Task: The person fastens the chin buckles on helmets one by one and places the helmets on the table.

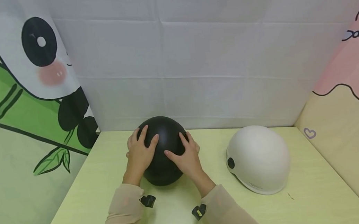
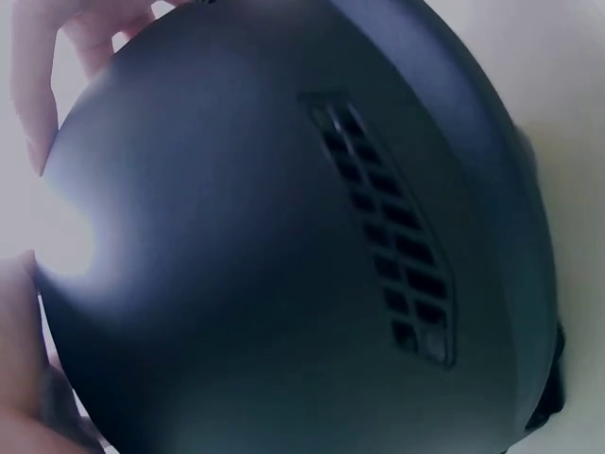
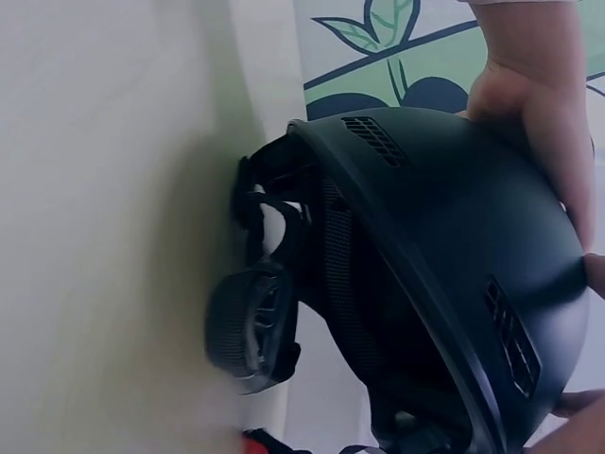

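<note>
A black helmet with a smooth matte dome stands on the table in front of me. My left hand grips its left side and my right hand its right, fingers and thumbs spread over the upper dome. In the left wrist view a slatted vent shows in the shell. The right wrist view shows the helmet tilted, with its padded inside, dark straps and a rear adjuster near the table. Whether the rim touches the table I cannot tell.
A white helmet sits dome up on the pale yellow table, to the right of the black one. Behind the table hangs a creased white sheet. Printed cartoon panels stand at the left and right.
</note>
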Available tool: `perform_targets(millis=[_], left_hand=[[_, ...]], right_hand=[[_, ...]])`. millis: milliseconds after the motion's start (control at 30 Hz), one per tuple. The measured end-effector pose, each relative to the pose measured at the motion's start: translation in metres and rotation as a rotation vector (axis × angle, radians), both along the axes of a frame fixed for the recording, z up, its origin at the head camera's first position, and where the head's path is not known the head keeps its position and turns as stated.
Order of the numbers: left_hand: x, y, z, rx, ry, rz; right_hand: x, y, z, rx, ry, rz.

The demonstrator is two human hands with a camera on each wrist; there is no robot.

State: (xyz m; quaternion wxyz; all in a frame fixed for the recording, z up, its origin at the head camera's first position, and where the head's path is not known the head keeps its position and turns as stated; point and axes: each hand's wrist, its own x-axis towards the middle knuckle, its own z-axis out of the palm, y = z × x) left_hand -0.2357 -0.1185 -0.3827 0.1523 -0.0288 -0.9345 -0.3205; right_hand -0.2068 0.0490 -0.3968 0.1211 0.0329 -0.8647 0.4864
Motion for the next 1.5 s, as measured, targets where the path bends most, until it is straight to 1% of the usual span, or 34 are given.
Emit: perform_targets(millis=[200, 367, 467, 633, 933, 1200, 1300, 1500], left_hand=[[-0.001, 0.001, 0.004, 0.044, -0.051, 0.004], [-0.003, 0.001, 0.008, 0.067, -0.074, -0.023], [-0.005, 0.001, 0.011, 0.06, -0.1, -0.033], [-0.011, 0.004, 0.018, 0.021, -0.143, -0.044], [-0.024, 0.015, 0.027, -0.086, -0.131, -0.087], [-0.027, 0.017, 0.037, -0.181, -0.158, -0.166], [-0.027, 0.019, 0.039, -0.178, -0.163, -0.176], [-0.026, 0.017, 0.039, -0.137, -0.182, -0.161]], right_hand=[[-0.003, 0.004, 0.007, 0.036, 0.021, 0.014], [-0.006, 0.004, 0.009, 0.061, 0.013, 0.018], [-0.007, 0.005, 0.01, 0.061, 0.007, 0.019], [-0.007, 0.006, 0.013, 0.051, 0.001, 0.011], [-0.006, 0.005, 0.012, 0.064, -0.011, 0.013], [-0.006, 0.004, 0.012, 0.052, -0.013, 0.019], [-0.006, 0.004, 0.014, 0.056, -0.003, 0.017], [-0.005, 0.004, 0.019, 0.081, 0.025, 0.023]])
